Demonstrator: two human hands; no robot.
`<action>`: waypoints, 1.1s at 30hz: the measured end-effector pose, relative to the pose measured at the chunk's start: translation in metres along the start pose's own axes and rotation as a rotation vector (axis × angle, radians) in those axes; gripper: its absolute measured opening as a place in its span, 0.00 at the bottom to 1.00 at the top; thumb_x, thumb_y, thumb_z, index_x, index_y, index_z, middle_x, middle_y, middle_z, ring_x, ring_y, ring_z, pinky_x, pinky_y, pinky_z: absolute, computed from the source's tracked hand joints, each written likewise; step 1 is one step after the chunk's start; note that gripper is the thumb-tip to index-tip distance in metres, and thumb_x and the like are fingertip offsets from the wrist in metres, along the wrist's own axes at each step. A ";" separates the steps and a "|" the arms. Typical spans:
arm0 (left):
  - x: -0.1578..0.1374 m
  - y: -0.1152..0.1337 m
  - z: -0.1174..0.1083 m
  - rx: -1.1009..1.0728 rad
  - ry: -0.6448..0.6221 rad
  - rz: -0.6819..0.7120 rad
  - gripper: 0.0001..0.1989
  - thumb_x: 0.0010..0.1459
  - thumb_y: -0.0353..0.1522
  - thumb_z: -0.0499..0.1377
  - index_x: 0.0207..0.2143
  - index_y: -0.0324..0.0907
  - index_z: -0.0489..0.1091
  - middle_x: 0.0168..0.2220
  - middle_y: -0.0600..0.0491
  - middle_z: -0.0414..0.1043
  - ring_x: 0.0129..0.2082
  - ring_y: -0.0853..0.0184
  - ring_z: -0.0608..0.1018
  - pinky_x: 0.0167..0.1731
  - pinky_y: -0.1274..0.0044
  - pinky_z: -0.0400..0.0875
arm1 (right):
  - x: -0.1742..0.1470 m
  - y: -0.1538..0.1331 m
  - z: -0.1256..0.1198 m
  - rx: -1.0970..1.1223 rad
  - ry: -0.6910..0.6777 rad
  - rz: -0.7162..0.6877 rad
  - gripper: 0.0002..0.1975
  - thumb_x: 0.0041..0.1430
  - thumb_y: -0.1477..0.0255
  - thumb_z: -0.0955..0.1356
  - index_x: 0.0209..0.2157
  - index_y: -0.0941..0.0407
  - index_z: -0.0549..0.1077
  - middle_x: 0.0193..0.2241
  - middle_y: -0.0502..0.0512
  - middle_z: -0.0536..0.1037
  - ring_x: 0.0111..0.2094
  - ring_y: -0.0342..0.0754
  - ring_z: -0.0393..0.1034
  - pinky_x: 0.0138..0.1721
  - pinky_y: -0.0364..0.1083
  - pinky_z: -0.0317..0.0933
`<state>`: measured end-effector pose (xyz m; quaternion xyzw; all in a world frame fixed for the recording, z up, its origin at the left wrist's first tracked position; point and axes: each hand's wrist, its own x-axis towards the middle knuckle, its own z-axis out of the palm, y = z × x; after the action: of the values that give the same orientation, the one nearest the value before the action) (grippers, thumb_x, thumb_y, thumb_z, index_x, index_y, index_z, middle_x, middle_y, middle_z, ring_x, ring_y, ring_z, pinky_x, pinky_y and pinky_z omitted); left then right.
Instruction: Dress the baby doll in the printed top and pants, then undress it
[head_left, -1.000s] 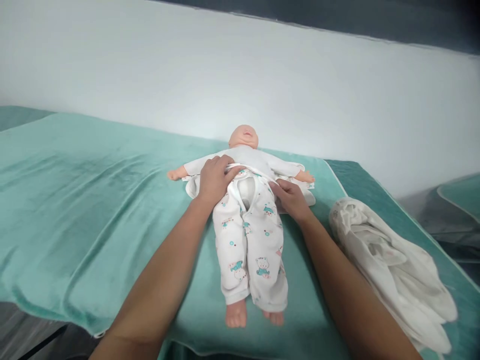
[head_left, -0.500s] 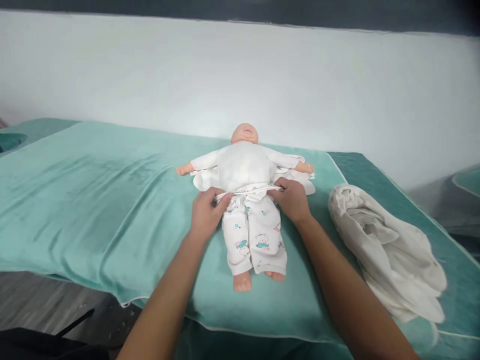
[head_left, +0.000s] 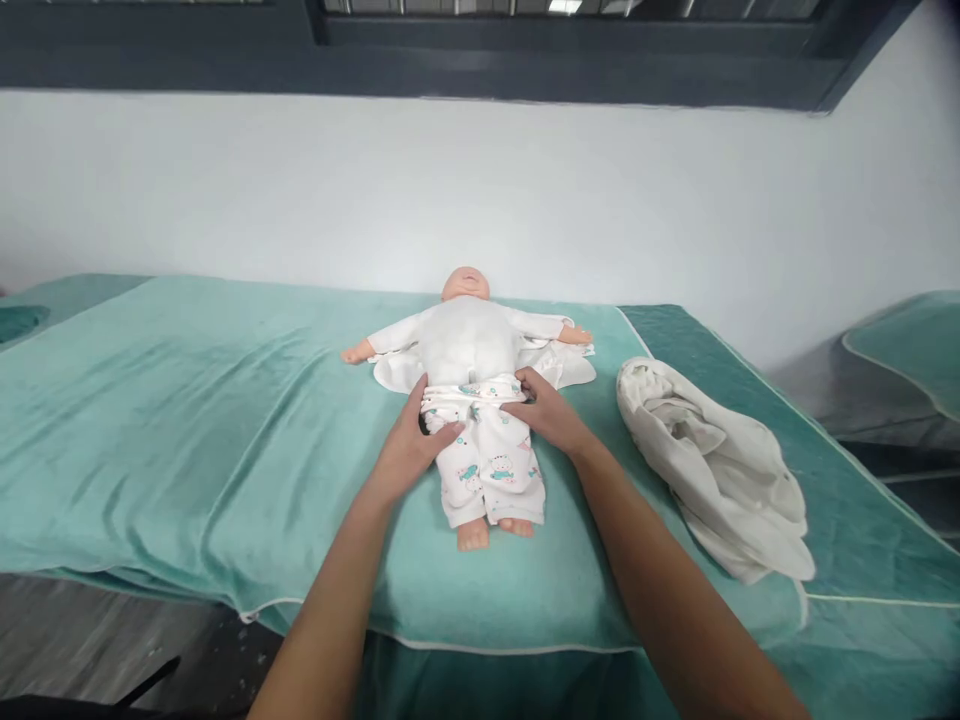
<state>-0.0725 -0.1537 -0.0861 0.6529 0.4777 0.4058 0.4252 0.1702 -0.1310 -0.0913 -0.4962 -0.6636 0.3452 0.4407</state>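
A baby doll (head_left: pixel 469 335) lies on its back, arms spread wide, in a white long-sleeved top whose lower flaps fan out at both sides. Printed white pants (head_left: pixel 501 465) cover its legs, with the waistband up at the lower belly and the bare feet showing. My left hand (head_left: pixel 411 445) grips the pants at one hip, thumb across the front and index finger by the waistband. At the opposite hip my right hand (head_left: pixel 551 412) holds the pants' side near the waistband, thumb on the front. The other fingertips are partly hidden by the cloth.
Under the doll lies a green plush cover (head_left: pixel 225 400) on a bed or table. A crumpled off-white cloth (head_left: pixel 720 460) lies to the right of the doll. A white wall (head_left: pixel 480 190) stands behind, below a dark window frame (head_left: pixel 525 65).
Both hands have stopped pinching the stretched waistband; it now lies against the doll's belly. My thumbs have moved down onto the pants' front. The view has tilted up.
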 end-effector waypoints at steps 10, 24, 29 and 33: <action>0.021 -0.003 0.007 0.034 0.194 0.043 0.34 0.54 0.35 0.62 0.62 0.44 0.57 0.58 0.47 0.66 0.55 0.60 0.72 0.56 0.68 0.66 | 0.002 -0.010 0.016 -0.228 0.267 0.058 0.11 0.49 0.63 0.69 0.26 0.53 0.65 0.25 0.47 0.68 0.31 0.48 0.60 0.35 0.45 0.53; 0.004 -0.004 0.007 0.322 0.334 0.248 0.06 0.50 0.31 0.56 0.27 0.43 0.59 0.29 0.57 0.62 0.33 0.67 0.67 0.36 0.75 0.63 | -0.051 -0.018 0.030 -0.072 0.106 0.072 0.21 0.54 0.54 0.69 0.42 0.53 0.64 0.39 0.52 0.72 0.41 0.50 0.67 0.41 0.46 0.61; -0.044 -0.001 0.010 0.241 0.231 0.097 0.08 0.56 0.37 0.57 0.31 0.43 0.60 0.30 0.57 0.63 0.33 0.67 0.68 0.37 0.74 0.66 | -0.053 -0.011 0.033 -0.179 0.118 0.066 0.20 0.55 0.56 0.68 0.42 0.54 0.65 0.40 0.54 0.73 0.42 0.51 0.67 0.44 0.48 0.60; -0.079 -0.005 0.011 0.201 0.032 0.225 0.37 0.47 0.44 0.69 0.56 0.44 0.59 0.52 0.47 0.64 0.53 0.58 0.69 0.54 0.67 0.66 | -0.055 -0.015 0.039 -0.223 0.214 0.056 0.16 0.55 0.58 0.66 0.39 0.54 0.65 0.38 0.53 0.73 0.40 0.51 0.67 0.42 0.48 0.59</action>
<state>-0.0808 -0.2313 -0.1043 0.7352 0.4463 0.4112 0.3018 0.1352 -0.1890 -0.1062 -0.5943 -0.6329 0.2268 0.4414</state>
